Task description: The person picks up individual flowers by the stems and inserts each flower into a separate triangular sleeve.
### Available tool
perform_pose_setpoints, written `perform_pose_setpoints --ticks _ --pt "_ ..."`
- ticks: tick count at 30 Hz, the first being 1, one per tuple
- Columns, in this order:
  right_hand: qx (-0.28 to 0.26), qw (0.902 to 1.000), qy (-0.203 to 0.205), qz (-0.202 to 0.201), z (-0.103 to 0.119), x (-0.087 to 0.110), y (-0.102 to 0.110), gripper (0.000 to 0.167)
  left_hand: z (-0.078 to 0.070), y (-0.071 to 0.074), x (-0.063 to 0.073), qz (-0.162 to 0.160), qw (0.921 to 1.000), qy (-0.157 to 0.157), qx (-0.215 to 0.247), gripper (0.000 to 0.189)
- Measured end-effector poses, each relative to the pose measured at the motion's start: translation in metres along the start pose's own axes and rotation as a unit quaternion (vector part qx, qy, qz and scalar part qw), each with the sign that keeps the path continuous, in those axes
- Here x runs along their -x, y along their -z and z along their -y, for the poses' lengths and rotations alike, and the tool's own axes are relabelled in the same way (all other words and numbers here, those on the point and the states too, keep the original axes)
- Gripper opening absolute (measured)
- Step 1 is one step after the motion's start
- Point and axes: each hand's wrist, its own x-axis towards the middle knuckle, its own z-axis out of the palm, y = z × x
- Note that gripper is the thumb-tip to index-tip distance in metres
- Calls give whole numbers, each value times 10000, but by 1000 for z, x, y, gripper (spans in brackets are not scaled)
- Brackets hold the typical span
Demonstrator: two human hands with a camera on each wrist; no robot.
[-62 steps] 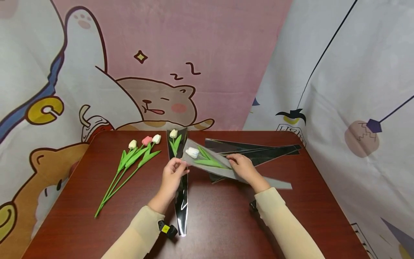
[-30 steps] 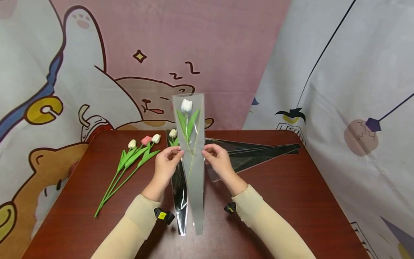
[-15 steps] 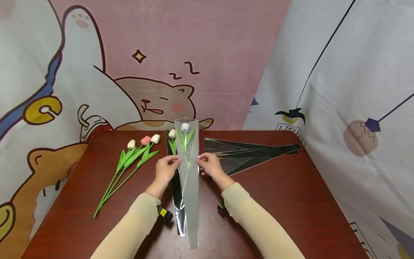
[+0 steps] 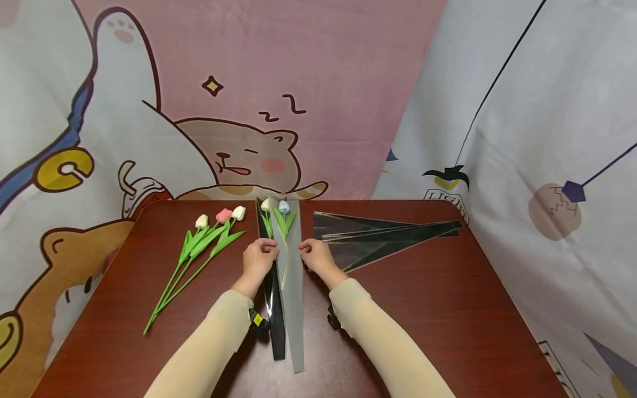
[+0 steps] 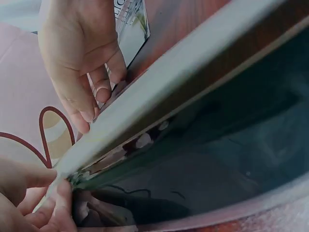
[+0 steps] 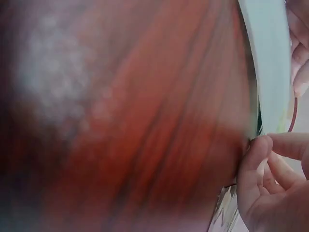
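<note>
A tapered grey-backed clear flower sleeve (image 4: 293, 309) holds a pale bluish-white tulip (image 4: 284, 207) with green leaves. My left hand (image 4: 256, 261) pinches its left edge. On the opposite edge, my right hand (image 4: 319, 260) pinches it between thumb and fingers, as the right wrist view shows up close. Directly to the left, partly overlapped by the grey sleeve, lies a black-backed sleeve (image 4: 278, 329) containing a cream tulip (image 4: 265, 205). Whether the grey sleeve fully touches the table cannot be told.
On the left of the brown table (image 4: 398, 331) lie three loose tulips with long stems, including a pink tulip (image 4: 223, 215). Several flat dark sleeves (image 4: 383, 237) overlap at the back right. A printed cloth (image 4: 338, 99) hangs behind the table.
The grey sleeve has turned from slanted to upright in view, then come down beside the black sleeve. My right hand has moved left to its right edge; both hands have lowered with it.
</note>
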Motion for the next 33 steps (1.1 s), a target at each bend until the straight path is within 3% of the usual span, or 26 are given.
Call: perform_pose_setpoints --ticks 8,15,20,23,29,33 --pt "1131 9916 590 220 5 2 1 30 -2 2 1 493 9970 -56 -592 32" --pt "1111 9898 645 617 3 5 10 35 -8 6 3 649 9945 -375 -732 40" --pt "1253 9882 673 563 -5 8 28 31 -6 8 8 741 9909 -610 -942 40" --pt "1385 9863 731 517 -13 10 42 30 -6 9 11 600 9900 -767 -1021 40" --pt "1803 9789 838 479 -37 19 75 37 -14 6 23 568 9938 -836 -455 37" --pt "2284 9657 1064 627 -56 26 93 48 -20 -5 35 707 9929 -939 -186 33"
